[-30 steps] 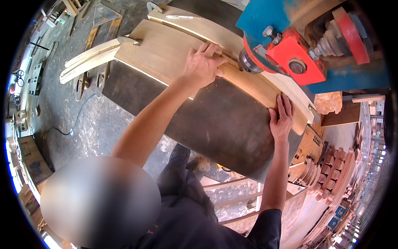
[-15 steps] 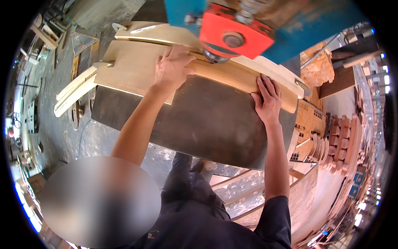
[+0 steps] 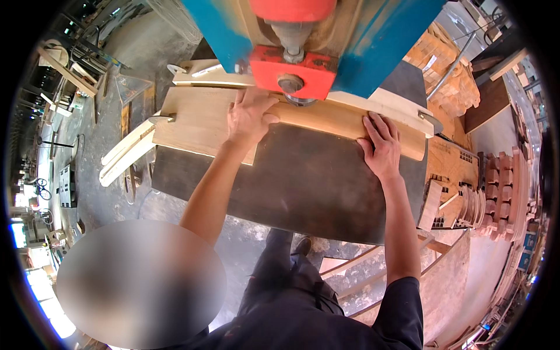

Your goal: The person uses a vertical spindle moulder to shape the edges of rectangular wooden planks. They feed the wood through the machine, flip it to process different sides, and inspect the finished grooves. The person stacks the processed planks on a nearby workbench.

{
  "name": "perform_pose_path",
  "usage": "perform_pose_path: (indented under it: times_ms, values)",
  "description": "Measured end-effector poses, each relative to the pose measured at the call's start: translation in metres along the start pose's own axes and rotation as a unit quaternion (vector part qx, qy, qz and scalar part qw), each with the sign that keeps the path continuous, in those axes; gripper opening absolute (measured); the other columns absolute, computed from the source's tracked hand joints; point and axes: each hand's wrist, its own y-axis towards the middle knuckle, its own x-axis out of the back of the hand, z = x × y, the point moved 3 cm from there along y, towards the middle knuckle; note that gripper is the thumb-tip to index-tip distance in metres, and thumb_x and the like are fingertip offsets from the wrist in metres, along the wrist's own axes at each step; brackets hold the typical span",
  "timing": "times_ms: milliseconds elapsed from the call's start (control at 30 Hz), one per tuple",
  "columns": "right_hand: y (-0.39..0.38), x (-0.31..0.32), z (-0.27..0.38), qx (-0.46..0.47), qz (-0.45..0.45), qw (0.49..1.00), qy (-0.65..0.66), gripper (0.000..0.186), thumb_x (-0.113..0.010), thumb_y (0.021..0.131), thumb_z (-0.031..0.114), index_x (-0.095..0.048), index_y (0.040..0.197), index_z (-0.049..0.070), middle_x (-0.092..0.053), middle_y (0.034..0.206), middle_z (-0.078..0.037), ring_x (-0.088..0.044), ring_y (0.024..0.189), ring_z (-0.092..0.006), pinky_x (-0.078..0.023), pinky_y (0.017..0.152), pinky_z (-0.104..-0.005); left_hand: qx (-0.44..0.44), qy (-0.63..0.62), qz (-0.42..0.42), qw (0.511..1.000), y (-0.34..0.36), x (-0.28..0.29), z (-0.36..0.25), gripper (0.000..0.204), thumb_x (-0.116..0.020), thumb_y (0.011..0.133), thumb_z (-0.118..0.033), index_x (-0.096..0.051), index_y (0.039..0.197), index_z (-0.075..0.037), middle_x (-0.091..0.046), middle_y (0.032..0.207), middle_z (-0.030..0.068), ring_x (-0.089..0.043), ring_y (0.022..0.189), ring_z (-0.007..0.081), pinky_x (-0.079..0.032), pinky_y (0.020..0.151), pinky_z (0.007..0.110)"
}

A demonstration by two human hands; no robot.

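Note:
A long, rounded wooden workpiece (image 3: pixel 324 122) lies along a pale board guide on the dark steel table (image 3: pixel 303 186), beneath a red machine head (image 3: pixel 310 76) with a metal cutter mostly hidden under it. My left hand (image 3: pixel 249 118) grips the workpiece near its left part, fingers bent over it beside a flat plywood board (image 3: pixel 195 119). My right hand (image 3: pixel 382 146) is on the piece's right part, fingertips over its top and thumb at the near side. A pale rear rail (image 3: pixel 402 111) runs behind, with a metal plate at its end.
Blue machine panels (image 3: pixel 379 46) rise ahead. Curved wooden strips (image 3: pixel 125 154) jut out at left. Stacked shaped timber (image 3: pixel 499 189), orange wooden panels (image 3: pixel 443 175) and a metal rod stand at right. My legs and a low wooden frame are below the table's near edge.
The view has swung, bringing the machine head from upper right to top centre. Both hands stay on the wooden piece, with little clear movement relative to it.

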Motion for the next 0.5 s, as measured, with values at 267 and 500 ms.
perform_pose_path:
  times_ms: [267, 500]
  values:
    - [0.002, 0.001, 0.001, 0.004, -0.022, 1.0, 0.002, 0.053, -0.083, 0.081, 0.024, -0.072, 0.132, 0.01, -0.064, 0.145, -0.006, -0.055, 0.135, -0.0337, -0.043, 0.114, -0.051, -0.004, -0.004, 0.03, 1.0, 0.004, 0.007, -0.002, 0.041, -0.088, 0.076, -0.029, -0.078, 0.116, -0.026, -0.06, 0.137, -0.0029, -0.052, 0.134, 0.0273, -0.048, 0.101, 0.053]
    - [-0.012, 0.033, -0.016, -0.07, -0.022, 0.992, -0.1, 0.06, -0.086, 0.08, 0.042, -0.072, 0.132, 0.017, -0.059, 0.147, -0.016, -0.051, 0.138, -0.0396, -0.04, 0.117, -0.0535, -0.007, -0.001, 0.036, 0.999, 0.001, -0.005, 0.009, 0.042, -0.086, 0.078, -0.026, -0.077, 0.119, -0.026, -0.06, 0.137, -0.0055, -0.052, 0.133, 0.0251, -0.047, 0.1, 0.052]
